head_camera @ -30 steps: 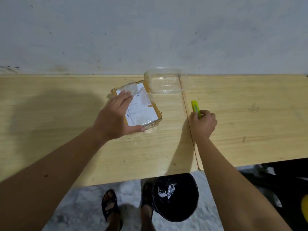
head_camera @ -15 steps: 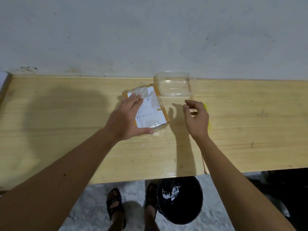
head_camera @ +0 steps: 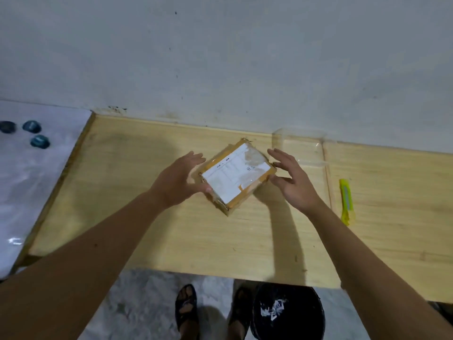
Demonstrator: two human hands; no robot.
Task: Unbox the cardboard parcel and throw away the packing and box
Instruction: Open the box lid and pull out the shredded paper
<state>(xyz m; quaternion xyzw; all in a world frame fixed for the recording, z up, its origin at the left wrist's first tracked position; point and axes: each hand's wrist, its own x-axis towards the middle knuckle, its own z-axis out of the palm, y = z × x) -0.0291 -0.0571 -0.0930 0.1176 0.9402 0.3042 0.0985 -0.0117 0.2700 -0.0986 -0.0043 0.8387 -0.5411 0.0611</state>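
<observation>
Your left hand [head_camera: 177, 180] lies against the left side of the small brown cardboard parcel [head_camera: 236, 177], its fingers [head_camera: 196, 157] extended along the far-left edge and its thumb touching the near-left edge; the fingers are straight rather than curled, so the hand presses the parcel and does not clench it. Your right hand [head_camera: 293, 179] is spread and relaxed just beside the parcel's right corner, fingers apart, with the thumb at or very near the cardboard (whether it actually touches cannot be told).

The parcel sits turned diamond-wise, one corner pointing toward you, on the pale wooden tabletop [head_camera: 171, 236], roughly midway across the visible board and nearer the wall than the front edge. Its upper face carries a white printed shipping label [head_camera: 231, 179] under glossy clear tape; the flaps are sealed.

Just beyond your right hand, against the grey wall [head_camera: 220, 57], stands a clear plastic container [head_camera: 300, 148]. To the right, well apart from the parcel, a yellow-green utility knife [head_camera: 345, 202] lies on the adjoining board, untouched by either hand.

Below the table's front edge stands a round black waste bin [head_camera: 289, 312] containing a scrap of white packing, next to your two feet in dark sandals [head_camera: 186, 307]. At far left, three blue-green rounded objects [head_camera: 31, 133] rest on a white surface [head_camera: 24, 192].
</observation>
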